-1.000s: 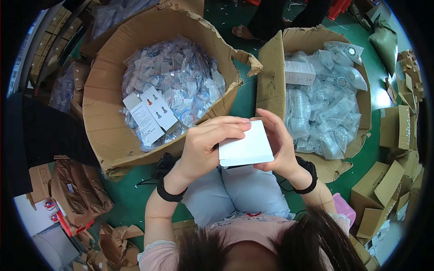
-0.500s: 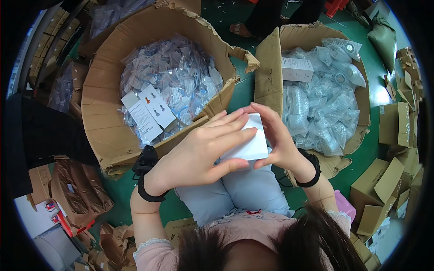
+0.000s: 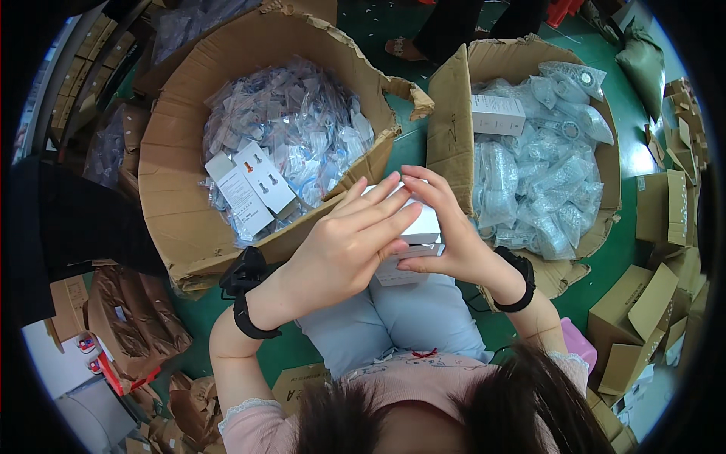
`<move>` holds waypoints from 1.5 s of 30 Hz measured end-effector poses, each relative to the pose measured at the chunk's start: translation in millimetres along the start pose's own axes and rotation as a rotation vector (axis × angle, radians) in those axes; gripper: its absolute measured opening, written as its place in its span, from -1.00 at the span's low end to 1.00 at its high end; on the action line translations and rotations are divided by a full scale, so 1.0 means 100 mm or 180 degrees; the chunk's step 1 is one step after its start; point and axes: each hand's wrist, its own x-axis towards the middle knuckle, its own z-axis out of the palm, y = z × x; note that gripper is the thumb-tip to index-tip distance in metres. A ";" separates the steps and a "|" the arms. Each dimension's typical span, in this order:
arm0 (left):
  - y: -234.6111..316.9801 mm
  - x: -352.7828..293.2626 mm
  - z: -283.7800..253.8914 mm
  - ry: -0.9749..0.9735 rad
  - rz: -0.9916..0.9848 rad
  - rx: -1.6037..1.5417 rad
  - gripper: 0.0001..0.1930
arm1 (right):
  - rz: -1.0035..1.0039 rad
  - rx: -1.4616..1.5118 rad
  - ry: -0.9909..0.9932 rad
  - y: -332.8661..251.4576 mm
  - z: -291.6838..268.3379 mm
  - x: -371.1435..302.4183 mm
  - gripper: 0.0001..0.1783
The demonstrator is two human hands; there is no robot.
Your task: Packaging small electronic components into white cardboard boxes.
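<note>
A small white carton (image 3: 425,222) is held between both my hands, above my lap. My left hand (image 3: 340,246) lies over its top and left side, fingers stretched across it and the thumb at its near edge. Around the right side curls my right hand (image 3: 463,246), its thumb pressed against the near face. A thin dark gap runs across that near face, below the top. The left fingers hide much of the carton's upper surface.
A large torn cardboard box (image 3: 174,174) at the left holds many small clear bags and two printed white cartons (image 3: 240,195). In another box (image 3: 450,113) at the right lie bubble-wrapped items (image 3: 541,174) and a white carton (image 3: 497,115). Opened cartons (image 3: 634,329) stand at far right.
My right thumb has slid left across the carton's near face, and the left fingers have shifted slightly. The carton is tilted differently; more of its near face and a dark gap now show.
</note>
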 end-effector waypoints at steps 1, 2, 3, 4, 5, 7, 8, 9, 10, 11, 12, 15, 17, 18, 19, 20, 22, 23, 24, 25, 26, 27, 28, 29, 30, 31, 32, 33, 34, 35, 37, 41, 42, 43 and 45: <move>0.01 0.01 0.01 0.0036 0.0009 0.0078 -0.61 | -0.0014 -0.0023 0.0035 -0.01 0.01 0.00 -0.03; 0.02 0.01 0.02 0.0072 0.0019 0.0155 -0.62 | -0.0014 -0.0021 0.0034 0.00 0.02 -0.01 -0.03; 0.03 0.02 0.03 0.0106 0.0029 0.0232 -0.62 | -0.0046 0.0108 0.0126 0.02 0.04 -0.02 -0.05; 0.04 0.01 0.05 0.0105 0.0027 0.0231 -0.62 | -0.0078 0.0236 0.0219 0.04 0.05 -0.03 -0.08; 0.05 0.00 0.06 0.0139 0.0041 0.0300 -0.62 | -0.0111 0.0362 0.0313 0.04 0.06 -0.03 -0.10; 0.05 0.00 0.09 0.0206 0.0069 0.0436 -0.63 | -0.0239 0.0233 0.0358 0.04 0.03 -0.06 -0.16; 0.04 0.00 0.10 0.0206 0.0072 0.0434 -0.63 | -0.0368 0.0104 0.0401 0.05 0.00 -0.08 -0.22; 0.03 0.00 0.12 0.0278 0.0075 0.0429 -0.63 | -0.0496 -0.0026 0.0445 0.05 -0.02 -0.10 -0.28; 0.02 0.00 0.13 0.0348 0.0067 0.0427 -0.63 | -0.0496 -0.0020 0.0442 0.04 -0.05 -0.11 -0.28; 0.02 0.00 0.14 0.0418 0.0060 0.0426 -0.64 | -0.0545 -0.0035 0.0442 0.02 -0.10 -0.11 -0.36; 0.02 0.00 0.15 0.0417 0.0054 0.0427 -0.64 | -0.0593 -0.0051 0.0441 -0.01 -0.13 -0.11 -0.45; 0.02 0.00 0.16 0.0551 -0.0097 0.0169 -0.61 | -0.0831 -0.0331 0.0560 -0.04 -0.15 -0.12 -0.59; 0.00 0.01 0.15 0.0555 -0.0134 0.0111 -0.62 | -0.1205 -0.0871 0.0797 -0.06 -0.16 -0.14 -0.70; -0.02 0.01 0.14 0.0555 -0.0176 0.0057 -0.62 | -0.1206 -0.0877 0.0793 -0.09 -0.16 -0.14 -0.70; -0.03 0.01 0.14 0.0556 -0.0219 0.0003 -0.63 | -0.1214 -0.1122 0.0761 -0.13 -0.15 -0.13 -0.71; -0.02 0.01 0.14 0.0560 -0.0217 0.0001 -0.63 | -0.1220 -0.1364 0.0731 -0.18 -0.14 -0.13 -0.72; -0.01 0.01 0.14 0.0572 -0.0199 -0.0055 -0.64 | -0.1226 -0.1612 0.0697 -0.20 -0.13 -0.12 -0.73; -0.01 0.02 0.14 0.0577 -0.0189 -0.0084 -0.64 | -0.1241 -0.1705 0.0700 -0.20 -0.13 -0.11 -0.71; -0.01 0.02 0.14 0.0581 -0.0183 -0.0088 -0.64 | -0.1255 -0.1799 0.0704 -0.20 -0.14 -0.10 -0.70; -0.03 0.01 0.15 0.0606 -0.0209 -0.0120 -0.65 | -0.1275 -0.1883 0.0704 -0.19 -0.13 -0.09 -0.68; -0.06 0.01 0.16 0.0630 -0.0235 -0.0151 -0.65 | -0.1279 -0.1881 0.0699 -0.21 -0.13 -0.08 -0.68; -0.07 0.00 0.16 0.0654 -0.0262 -0.0183 -0.65 | -0.1113 -0.1960 0.0615 -0.27 -0.13 -0.07 -0.68; -0.07 0.00 0.16 0.0657 -0.0267 -0.0182 -0.65 | -0.0946 -0.2036 0.0531 -0.31 -0.13 -0.05 -0.68; -0.07 -0.01 0.16 0.0670 -0.0316 -0.0086 -0.64 | -0.0780 -0.2109 0.0445 -0.33 -0.13 -0.04 -0.68; -0.06 -0.02 0.16 0.0678 -0.0355 0.0005 -0.64 | -0.0776 -0.2112 0.0446 -0.28 -0.12 -0.06 -0.68; -0.05 -0.03 0.16 0.0685 -0.0396 0.0096 -0.63 | -0.0878 -0.1596 0.0452 -0.18 -0.11 -0.09 -0.69; -0.04 -0.03 0.16 0.0685 -0.0377 0.0089 -0.63 | -0.0972 -0.1098 0.0463 -0.09 -0.11 -0.10 -0.69; -0.03 -0.03 0.16 0.0672 -0.0271 0.0120 -0.64 | -0.1063 -0.0597 0.0470 -0.06 -0.12 -0.10 -0.69; -0.02 -0.03 0.17 0.0660 -0.0165 0.0150 -0.65 | -0.1060 -0.0613 0.0476 -0.07 -0.14 -0.10 -0.69; -0.02 -0.04 0.17 0.0651 -0.0091 0.0196 -0.65 | -0.0921 -0.0512 0.0565 -0.14 -0.17 -0.04 -0.69; -0.01 -0.05 0.18 0.0626 -0.0069 0.0273 -0.65 | -0.0639 -0.0315 0.0741 -0.24 -0.21 0.03 -0.69; 0.01 -0.04 0.21 0.0553 0.0047 0.0473 -0.64 | -0.0823 -0.0819 0.0231 -0.19 -0.19 0.01 -0.68; 0.01 -0.04 0.22 0.0543 0.0090 0.0535 -0.64 | -0.0821 -0.0817 0.0230 -0.20 -0.19 0.02 -0.68; 0.01 -0.04 0.22 0.0533 0.0133 0.0596 -0.63 | -0.0798 -0.0758 0.0288 -0.22 -0.18 0.02 -0.70; 0.03 -0.03 0.21 0.0516 0.0128 0.0500 -0.64 | -0.0748 -0.0644 0.0404 -0.26 -0.18 0.03 -0.72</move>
